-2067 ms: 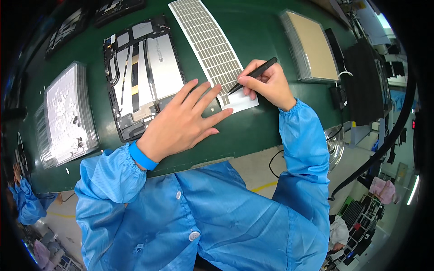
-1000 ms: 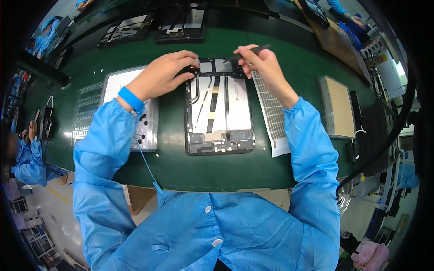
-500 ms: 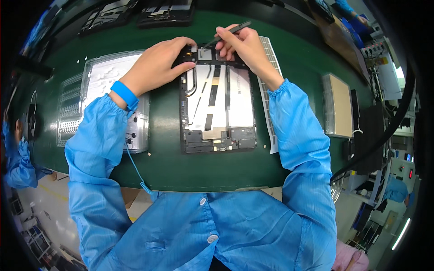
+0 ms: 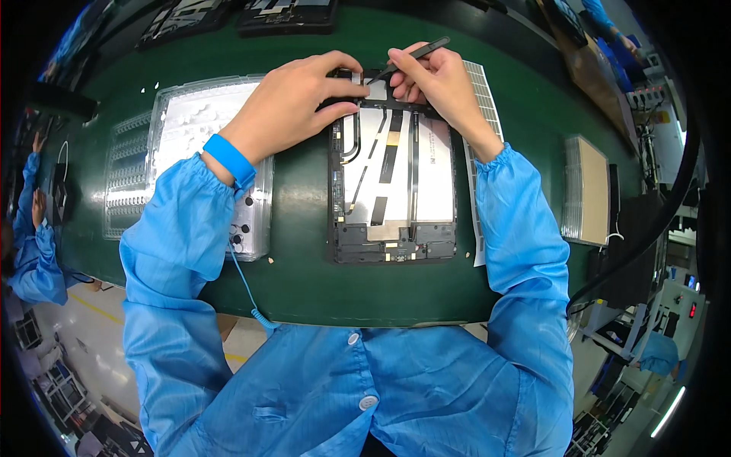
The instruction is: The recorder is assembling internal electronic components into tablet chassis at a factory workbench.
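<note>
**Both hands at top end of opened tablet, tweezers in right**

Opened black-framed tablet with silver inner panel (image 4: 434, 186) lies flat on the green worktable (image 4: 365, 297), straight ahead of the person, long side running away from the body. Black strips cross the panel; dark modules along the near end.

Right hand (image 4: 438, 84): thumb and fingers pinched on slim black tweezers (image 4: 426, 50), tip angled down-left at the tablet's far end. Can't tell whether the tip holds anything.

Left hand (image 4: 301, 99): at the far left corner, fingers bent over it, thumb apart from the index. Can't tell if it's gripping or just resting. Blue wristband (image 4: 231, 160) on that wrist, thin blue coiled cord (image 4: 263, 316) below. Hands near each other.

Around it: white sheet of small grey rectangles (image 4: 487, 99) just right, partly under the right forearm; clear plastic tray with white insert (image 4: 194, 114) left; tan-topped clear stack (image 4: 592, 186) far right.
</note>
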Demonstrator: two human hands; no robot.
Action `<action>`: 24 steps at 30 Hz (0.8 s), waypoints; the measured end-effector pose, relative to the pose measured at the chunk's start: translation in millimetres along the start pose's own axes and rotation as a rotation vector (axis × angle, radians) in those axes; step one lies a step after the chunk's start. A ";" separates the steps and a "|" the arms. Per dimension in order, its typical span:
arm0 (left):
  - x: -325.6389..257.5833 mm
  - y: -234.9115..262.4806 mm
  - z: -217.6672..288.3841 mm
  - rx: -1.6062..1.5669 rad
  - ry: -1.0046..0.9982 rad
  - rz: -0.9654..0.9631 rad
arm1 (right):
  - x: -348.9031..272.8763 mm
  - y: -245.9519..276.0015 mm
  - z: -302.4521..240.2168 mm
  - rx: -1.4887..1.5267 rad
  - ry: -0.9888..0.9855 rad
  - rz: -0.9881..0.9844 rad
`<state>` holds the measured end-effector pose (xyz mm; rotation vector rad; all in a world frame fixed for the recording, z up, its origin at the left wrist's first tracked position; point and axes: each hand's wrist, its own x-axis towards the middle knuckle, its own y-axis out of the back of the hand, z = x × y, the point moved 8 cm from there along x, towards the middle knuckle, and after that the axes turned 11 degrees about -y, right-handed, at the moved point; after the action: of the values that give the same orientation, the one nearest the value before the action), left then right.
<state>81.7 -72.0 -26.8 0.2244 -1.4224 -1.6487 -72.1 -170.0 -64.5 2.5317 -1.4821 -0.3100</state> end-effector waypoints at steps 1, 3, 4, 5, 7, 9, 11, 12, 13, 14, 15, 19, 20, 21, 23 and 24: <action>0.1 0.5 5.4 0.047 -0.052 -0.003 | -1.5 -0.9 -1.2 0.002 0.002 0.002; 2.3 -0.8 10.2 0.100 -0.119 -0.006 | -5.2 -2.1 -1.7 0.022 0.007 0.019; 3.3 -2.2 13.8 0.135 -0.162 0.001 | -7.1 -0.5 -1.3 0.039 0.005 0.030; 5.2 -3.3 17.5 0.168 -0.209 0.008 | -7.9 4.0 -4.7 0.042 0.010 0.042; 9.3 -8.1 19.1 0.130 -0.211 -0.031 | -20.1 22.3 -39.0 -0.058 0.228 0.164; 8.9 -3.5 28.9 0.229 -0.290 -0.033 | -36.1 56.4 -75.6 -0.207 0.430 0.219; 8.6 -4.7 24.9 0.228 -0.264 -0.079 | -56.3 70.1 -91.4 -0.094 0.258 0.085; 5.1 -2.2 24.4 0.285 -0.288 -0.097 | -64.8 83.0 -84.1 -0.124 0.244 0.045; 3.9 0.2 25.5 0.342 -0.311 -0.113 | -86.0 95.9 -82.9 -0.323 0.385 0.165; 7.7 -2.1 32.6 0.378 -0.315 -0.138 | -104.8 107.0 -64.4 -0.276 0.303 0.152; 12.7 -2.2 49.5 0.359 -0.330 -0.128 | -128.3 112.0 -51.0 -0.219 0.235 0.132; 31.7 -49.6 132.4 -0.136 -0.456 -0.273 | -210.4 119.9 38.4 0.093 -0.190 0.104; 28.4 -68.4 148.6 -0.126 -0.513 -0.275 | -224.1 112.9 48.4 0.105 -0.230 0.106; 28.2 -81.8 161.7 -0.123 -0.575 -0.277 | -234.1 107.1 55.6 0.127 -0.255 0.115; 32.0 -94.1 166.0 -0.130 -0.574 -0.331 | -240.9 99.3 67.3 0.184 -0.273 0.127; 32.4 -102.0 167.2 -0.136 -0.572 -0.388 | -241.9 96.2 74.1 0.186 -0.263 0.123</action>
<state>-97.4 11.1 -48.0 -0.0654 -1.7510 -2.2421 -288.4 -9.1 -89.7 2.6064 -1.8330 -0.5261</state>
